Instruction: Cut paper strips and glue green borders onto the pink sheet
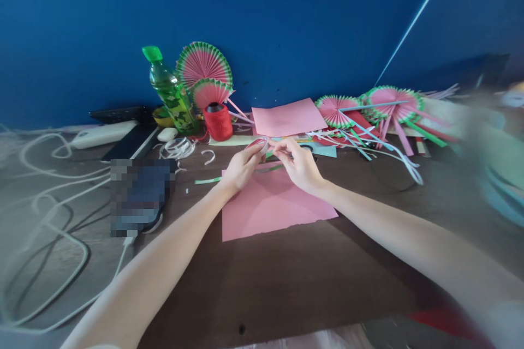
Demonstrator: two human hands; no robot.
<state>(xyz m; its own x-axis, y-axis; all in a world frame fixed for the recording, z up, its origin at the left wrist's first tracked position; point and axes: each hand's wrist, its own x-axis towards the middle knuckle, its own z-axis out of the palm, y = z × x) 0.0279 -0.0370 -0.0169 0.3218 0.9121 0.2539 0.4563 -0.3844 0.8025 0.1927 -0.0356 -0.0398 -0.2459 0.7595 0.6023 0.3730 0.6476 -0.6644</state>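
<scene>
Above a pink paper sheet [278, 207] on the table, my two hands meet with the fingertips nearly together. My left hand [244, 166] is closed around a small pale ring that looks like a roll of tape [264, 145]. My right hand [301, 166] is closed in a pinch at the roll's right side; what its fingertips grip is too small to make out. Under the hands lies a thin green-and-white strip [208, 180], crossing the top of the pink sheet. The sheet's near edge looks torn and uneven.
Behind stand a green bottle [172, 92], a red thread spool [218, 121] and pink-green pleated paper fans [204, 65]. Another pink sheet [289, 116] leans there. At right lie more fans [393, 109] with paper strips. A phone [143, 196] and white cables [84, 251] occupy the left.
</scene>
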